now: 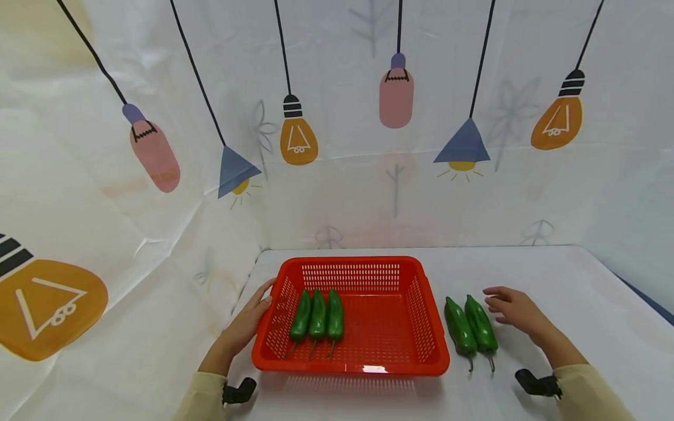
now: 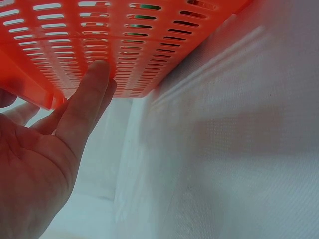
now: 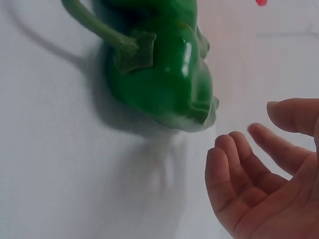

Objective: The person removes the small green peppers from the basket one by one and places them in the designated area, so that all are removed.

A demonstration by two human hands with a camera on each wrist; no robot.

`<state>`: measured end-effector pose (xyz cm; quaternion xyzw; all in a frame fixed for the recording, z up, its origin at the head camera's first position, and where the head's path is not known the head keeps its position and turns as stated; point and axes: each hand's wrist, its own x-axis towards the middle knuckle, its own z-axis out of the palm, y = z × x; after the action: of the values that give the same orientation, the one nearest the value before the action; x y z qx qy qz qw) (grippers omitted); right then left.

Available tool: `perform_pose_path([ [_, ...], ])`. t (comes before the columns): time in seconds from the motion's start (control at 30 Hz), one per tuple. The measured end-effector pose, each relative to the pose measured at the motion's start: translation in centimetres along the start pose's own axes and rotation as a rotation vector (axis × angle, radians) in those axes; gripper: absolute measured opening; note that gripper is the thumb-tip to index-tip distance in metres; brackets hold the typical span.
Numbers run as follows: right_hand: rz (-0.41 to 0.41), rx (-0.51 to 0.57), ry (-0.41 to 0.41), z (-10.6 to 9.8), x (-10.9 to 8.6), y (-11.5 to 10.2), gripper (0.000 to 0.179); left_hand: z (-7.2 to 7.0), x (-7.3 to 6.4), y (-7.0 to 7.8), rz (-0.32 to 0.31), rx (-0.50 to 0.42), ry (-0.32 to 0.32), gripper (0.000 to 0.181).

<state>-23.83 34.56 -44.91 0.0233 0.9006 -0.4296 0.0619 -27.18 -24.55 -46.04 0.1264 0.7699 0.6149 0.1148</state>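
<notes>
A red plastic basket [image 1: 368, 372] stands on the white table, and three green peppers [image 1: 318, 316] lie side by side in its left part. My left hand [image 1: 246, 327] rests against the basket's left side. In the left wrist view, its mostly straight fingers [image 2: 84, 107] touch the slotted outer wall [image 2: 134, 55]. Two more green peppers, the left one [image 1: 460, 327] and the right one [image 1: 481, 325], lie together on the table right of the basket. Just beside the right one is my right hand [image 1: 518, 313], its fingers loosely bent and holding nothing. A gap separates these fingers [image 3: 219, 174] from the nearest pepper [image 3: 164, 84].
The white tabletop [image 1: 579, 292] extends around the basket. Behind it hangs a pale sheet [image 1: 342, 193] printed with lamps and bulbs, which also runs along the left side. A black strap device [image 1: 537, 383] sits on each wrist.
</notes>
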Motion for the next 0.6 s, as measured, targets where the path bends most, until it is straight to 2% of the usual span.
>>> perform_pose_path([
  [0.33, -0.052, 0.002, 0.029, 0.8, 0.0, -0.9, 0.05, 0.0, -0.1, 0.0, 0.013, -0.008, -0.022, 0.053],
  [0.6, -0.144, 0.03, 0.045, 1.1, 0.1, -1.9, 0.052, -0.1, 0.0, -0.1, 0.027, -0.02, -0.03, 0.054],
])
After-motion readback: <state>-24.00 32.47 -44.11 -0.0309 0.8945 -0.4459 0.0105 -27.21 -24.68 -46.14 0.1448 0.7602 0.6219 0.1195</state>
